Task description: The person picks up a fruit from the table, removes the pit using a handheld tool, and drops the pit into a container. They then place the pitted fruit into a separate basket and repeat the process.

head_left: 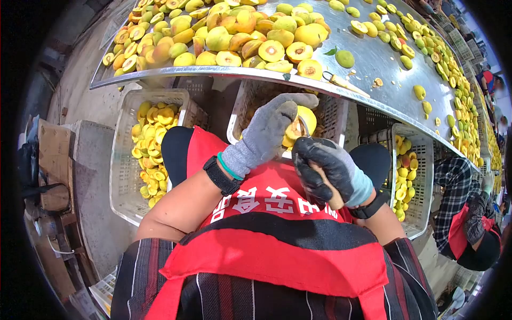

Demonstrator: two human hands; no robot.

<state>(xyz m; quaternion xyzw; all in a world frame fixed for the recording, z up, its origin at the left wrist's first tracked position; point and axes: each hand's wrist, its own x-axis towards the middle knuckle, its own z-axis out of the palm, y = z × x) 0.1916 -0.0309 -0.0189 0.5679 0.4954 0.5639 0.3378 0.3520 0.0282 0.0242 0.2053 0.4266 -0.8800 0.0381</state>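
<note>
My left hand (261,130), in a grey glove, is closed around a halved yellow fruit (304,121) above the middle crate. In my right hand (330,169), in a black and grey glove, is the wooden handle of a small tool (334,196). The tool's curved metal end rests at the cut face of the fruit. Under both hands lies a red apron (256,192) with white lettering. Beyond them, many whole and halved fruits (218,37) are heaped on the metal table (373,64).
A crate (120,176) of fruit halves stands at left, a middle crate (234,114) under the table edge, and another crate (424,197) at right. Another knife-like tool (346,84) lies on the table edge. A co-worker (464,218) in plaid sits at far right.
</note>
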